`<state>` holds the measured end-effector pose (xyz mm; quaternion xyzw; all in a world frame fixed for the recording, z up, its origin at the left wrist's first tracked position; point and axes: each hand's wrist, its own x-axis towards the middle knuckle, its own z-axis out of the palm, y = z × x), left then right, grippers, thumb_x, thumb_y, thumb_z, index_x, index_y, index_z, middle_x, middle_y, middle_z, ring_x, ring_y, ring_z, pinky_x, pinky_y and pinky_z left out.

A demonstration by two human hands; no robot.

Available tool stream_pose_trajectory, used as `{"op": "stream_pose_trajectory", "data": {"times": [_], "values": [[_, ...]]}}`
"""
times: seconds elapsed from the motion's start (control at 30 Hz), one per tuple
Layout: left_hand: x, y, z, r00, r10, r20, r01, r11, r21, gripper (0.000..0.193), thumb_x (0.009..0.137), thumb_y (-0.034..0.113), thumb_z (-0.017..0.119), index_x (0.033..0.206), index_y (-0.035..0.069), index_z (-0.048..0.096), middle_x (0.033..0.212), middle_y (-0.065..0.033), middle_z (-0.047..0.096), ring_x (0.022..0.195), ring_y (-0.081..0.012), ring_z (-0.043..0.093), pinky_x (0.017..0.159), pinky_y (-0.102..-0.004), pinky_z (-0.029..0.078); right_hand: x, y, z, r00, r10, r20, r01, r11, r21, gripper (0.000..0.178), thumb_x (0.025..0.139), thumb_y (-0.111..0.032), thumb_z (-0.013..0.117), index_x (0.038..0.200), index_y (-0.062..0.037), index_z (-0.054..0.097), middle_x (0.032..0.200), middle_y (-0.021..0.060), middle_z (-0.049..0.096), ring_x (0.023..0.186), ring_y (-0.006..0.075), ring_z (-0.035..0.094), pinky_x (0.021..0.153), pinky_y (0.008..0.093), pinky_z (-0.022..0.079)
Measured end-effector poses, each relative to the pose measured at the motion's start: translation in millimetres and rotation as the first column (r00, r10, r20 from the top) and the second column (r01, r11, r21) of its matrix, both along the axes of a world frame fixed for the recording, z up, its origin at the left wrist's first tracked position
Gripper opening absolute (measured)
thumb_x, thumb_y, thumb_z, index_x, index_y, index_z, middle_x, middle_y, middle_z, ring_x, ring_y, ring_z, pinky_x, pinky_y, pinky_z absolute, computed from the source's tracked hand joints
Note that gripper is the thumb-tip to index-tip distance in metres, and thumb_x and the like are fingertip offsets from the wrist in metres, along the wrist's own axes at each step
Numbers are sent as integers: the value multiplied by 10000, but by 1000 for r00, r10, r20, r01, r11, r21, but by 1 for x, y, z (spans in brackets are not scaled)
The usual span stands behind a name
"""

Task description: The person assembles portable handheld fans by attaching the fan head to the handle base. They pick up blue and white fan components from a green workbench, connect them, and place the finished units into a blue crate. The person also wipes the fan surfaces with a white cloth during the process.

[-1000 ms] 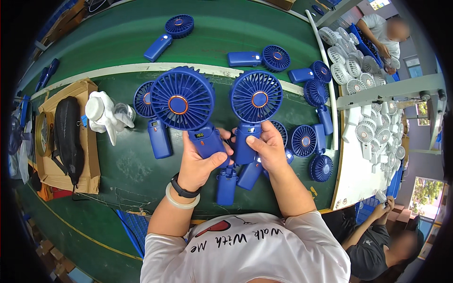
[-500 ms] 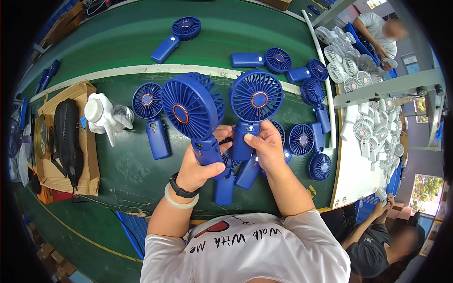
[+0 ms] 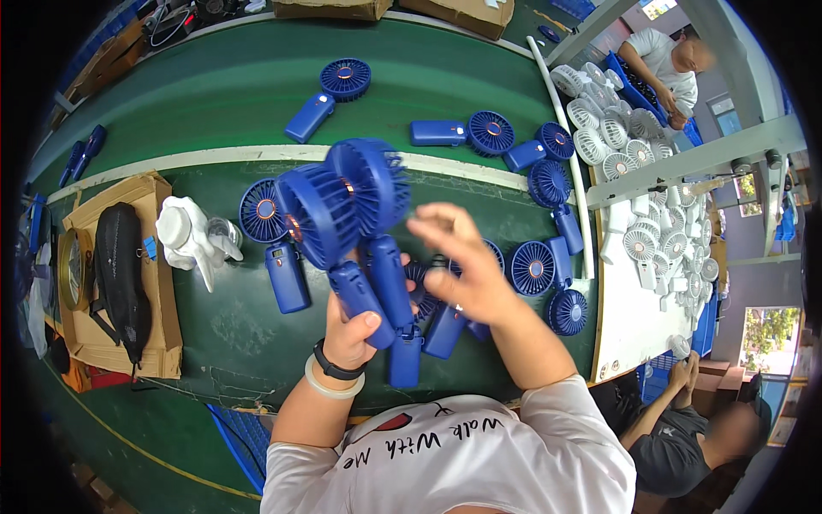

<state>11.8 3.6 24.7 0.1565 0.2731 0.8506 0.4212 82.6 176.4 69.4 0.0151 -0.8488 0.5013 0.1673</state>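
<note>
Two blue handheld fans are together in my left hand (image 3: 347,334), its fingers wrapped round their handles. One fan (image 3: 317,218) overlaps the other fan (image 3: 373,193), both heads raised above the table. Just right of them my right hand (image 3: 467,265) is in the air, fingers spread and a little blurred, with nothing in it. Below my hands lie more blue fans, partly hidden, among them a handle (image 3: 405,358) near the table edge. A blue fan with a small display (image 3: 288,278) lies to the left.
Several blue fans, one of them (image 3: 531,267), lie to the right. A white bag-like bundle (image 3: 177,230) stands beside a cardboard tray (image 3: 165,317) holding a black pouch (image 3: 122,257). White fans (image 3: 642,244) crowd the right-hand table. Two other people sit at the right.
The fan that my right hand held is now in my left hand beside the first one. My right hand has let go and opened. The view has shifted slightly.
</note>
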Motion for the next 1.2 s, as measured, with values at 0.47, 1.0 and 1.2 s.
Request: {"op": "stream_pose_trajectory", "data": {"times": [0.47,1.0,1.2], "values": [[-7,0,-8,988,153,-27,-155,986,-64,844,694,172,708,1386,59,238,1232,-153,440,1068,-273,541,818,-421,533,-135,136,-55,673,-702,235,228,499,836,548,838,-472,557,1214,-81,480,1224,181,414,1036,376,546,834,456,487],[-3,-2,-12,995,71,68,-74,996,56,901,682,114,702,1420,106,185,1256,-190,438,1070,-301,550,832,-439,531,11,28,-9,904,293,-313,-288,-125,-949,552,879,-365,404,1328,-52,335,1054,187,445,686,210,484,531,293,404],[-2,-2,-10,996,20,86,-27,997,78,890,676,114,701,1414,110,204,1256,-184,440,1068,-295,551,825,-442,527,10,12,-20,972,125,-197,-198,-6,-980,589,932,-497,348,1150,31,489,1023,186,527,679,229,530,543,330,431]]}}
